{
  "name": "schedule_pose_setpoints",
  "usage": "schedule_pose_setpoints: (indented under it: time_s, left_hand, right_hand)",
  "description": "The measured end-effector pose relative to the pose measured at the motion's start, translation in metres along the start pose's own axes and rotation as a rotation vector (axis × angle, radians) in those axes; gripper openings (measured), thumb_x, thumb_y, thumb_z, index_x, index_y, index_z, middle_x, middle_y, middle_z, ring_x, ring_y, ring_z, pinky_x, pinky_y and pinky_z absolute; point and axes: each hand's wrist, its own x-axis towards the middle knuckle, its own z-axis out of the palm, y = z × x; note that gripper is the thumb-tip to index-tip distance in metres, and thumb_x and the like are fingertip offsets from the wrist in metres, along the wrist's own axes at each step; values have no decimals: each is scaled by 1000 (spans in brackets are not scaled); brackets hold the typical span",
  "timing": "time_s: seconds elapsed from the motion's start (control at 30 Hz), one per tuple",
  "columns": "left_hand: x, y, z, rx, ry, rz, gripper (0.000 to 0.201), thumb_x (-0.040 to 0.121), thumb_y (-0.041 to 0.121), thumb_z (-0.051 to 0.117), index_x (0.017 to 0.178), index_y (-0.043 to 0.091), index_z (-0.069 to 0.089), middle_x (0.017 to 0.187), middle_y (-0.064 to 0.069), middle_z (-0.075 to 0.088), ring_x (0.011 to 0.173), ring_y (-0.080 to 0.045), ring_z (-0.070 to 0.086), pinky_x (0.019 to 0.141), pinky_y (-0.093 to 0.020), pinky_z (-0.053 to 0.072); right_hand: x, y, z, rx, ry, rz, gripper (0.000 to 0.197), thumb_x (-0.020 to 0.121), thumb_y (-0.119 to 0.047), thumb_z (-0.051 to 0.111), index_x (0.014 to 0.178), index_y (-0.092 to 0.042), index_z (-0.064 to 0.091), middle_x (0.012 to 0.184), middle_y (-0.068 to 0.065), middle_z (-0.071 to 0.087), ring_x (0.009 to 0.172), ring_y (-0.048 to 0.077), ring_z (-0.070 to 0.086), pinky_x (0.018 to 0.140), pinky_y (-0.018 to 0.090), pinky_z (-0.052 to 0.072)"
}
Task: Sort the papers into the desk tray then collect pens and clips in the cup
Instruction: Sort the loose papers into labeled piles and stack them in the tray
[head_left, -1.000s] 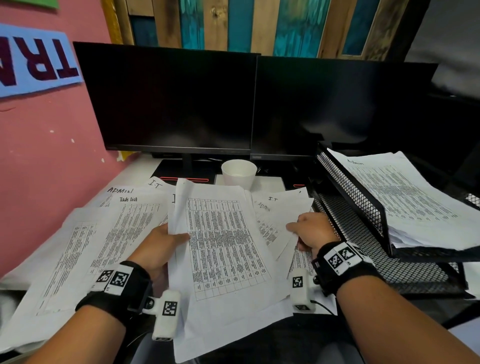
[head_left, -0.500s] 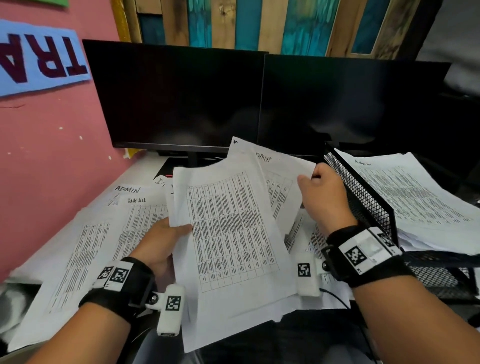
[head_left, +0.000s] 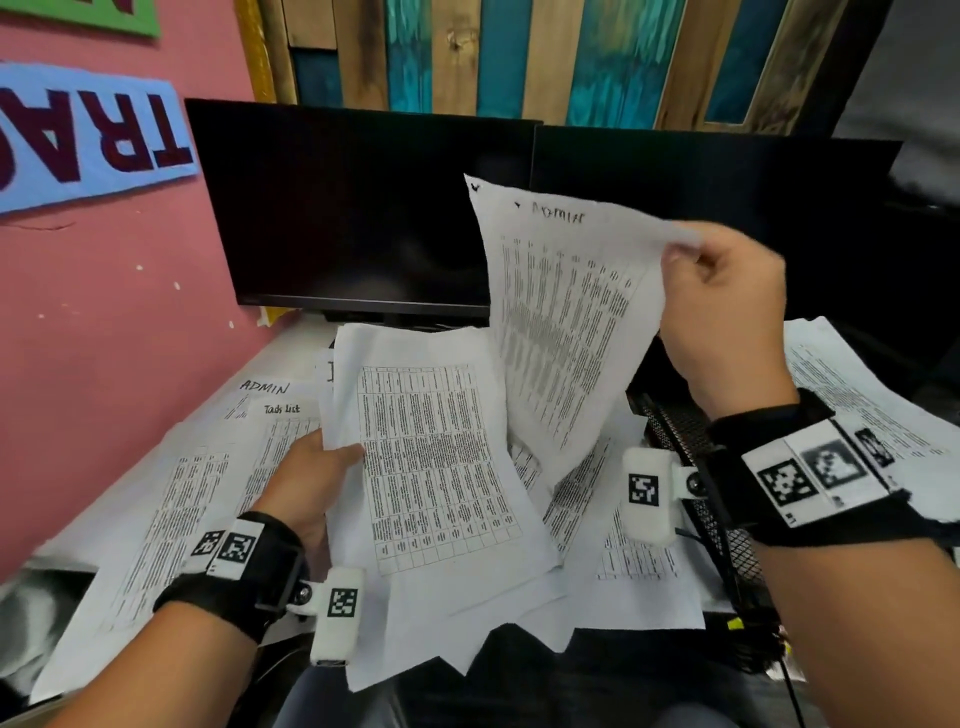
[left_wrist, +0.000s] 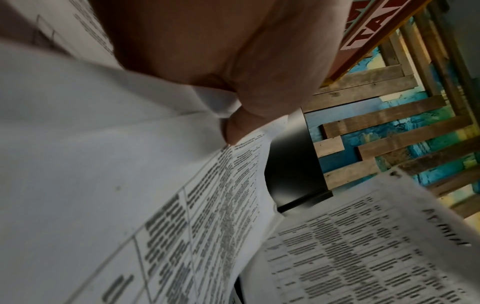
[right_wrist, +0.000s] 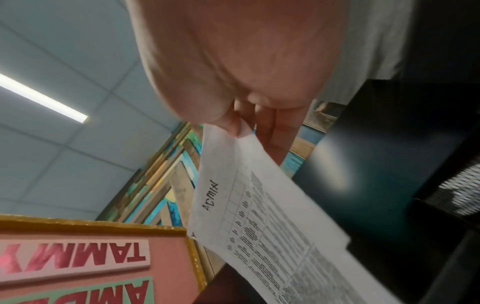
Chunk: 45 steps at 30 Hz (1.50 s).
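Note:
My right hand (head_left: 719, 306) pinches the top corner of a printed sheet marked ADMIN (head_left: 566, 317) and holds it up in front of the monitors; the same sheet (right_wrist: 259, 216) hangs from thumb and fingers in the right wrist view. My left hand (head_left: 311, 478) grips the left edge of a stack of printed table sheets (head_left: 436, 467) above the desk, thumb on top (left_wrist: 233, 131). The black mesh desk tray (head_left: 691, 457) stands at the right behind my right wrist, with papers (head_left: 852, 395) on its upper tier. The cup is hidden behind the raised sheets.
Loose printed sheets (head_left: 176, 499) cover the left of the desk, one headed ADMIN, one "Task list". Two dark monitors (head_left: 353, 208) stand at the back. A pink wall (head_left: 104, 312) with a blue sign closes off the left side.
My right hand has lifted the ADMIN sheet out of the pile, up and to the right, toward the tray. The left hand keeps its grip on the stack, which rose slightly and now hides the cup.

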Motion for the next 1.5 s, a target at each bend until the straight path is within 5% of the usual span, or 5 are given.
schedule_pose_setpoints:
  time_s: [0.23, 0.4, 0.6, 1.2, 1.5]
  left_hand:
    - [1, 0, -1, 48, 37, 31, 27, 102, 10, 57, 128, 11, 63, 117, -7, 71, 110, -30, 64, 102, -47, 48]
    - [2, -3, -4, -16, 29, 77, 30, 95, 20, 65, 124, 17, 69, 114, -3, 77, 109, -29, 71, 103, -54, 51]
    - [-23, 19, -4, -124, -192, 118, 27, 101, 11, 58, 126, 8, 70, 119, -10, 76, 112, -30, 72, 103, -49, 51]
    - [-49, 9, 14, 33, -408, 119, 25, 102, 23, 59, 123, 13, 68, 114, 1, 78, 106, -17, 74, 105, -44, 52]
    - [-9, -20, -8, 31, -103, -12, 26, 98, 19, 67, 123, 12, 66, 112, -9, 77, 108, -35, 70, 104, -60, 48]
  right_hand:
    - [26, -42, -22, 167, 188, -132, 26, 94, -10, 57, 99, -19, 81, 96, -1, 77, 88, 10, 70, 84, 43, 60]
    - [29, -50, -25, 250, 143, -53, 37, 88, -3, 53, 108, -15, 82, 99, -1, 81, 89, 16, 75, 81, 33, 62]
    - [0, 21, 11, 121, -37, 277, 45, 87, -31, 61, 78, 11, 46, 74, 9, 43, 67, 22, 38, 59, 39, 31]
    - [-83, 89, 70, 203, -39, 712, 26, 98, -21, 66, 76, -25, 52, 78, 2, 48, 62, 16, 41, 52, 25, 37]
    - [-84, 124, 25, 167, -65, 976, 44, 101, -5, 58, 144, -15, 58, 143, 14, 58, 126, 34, 60, 112, 54, 47]
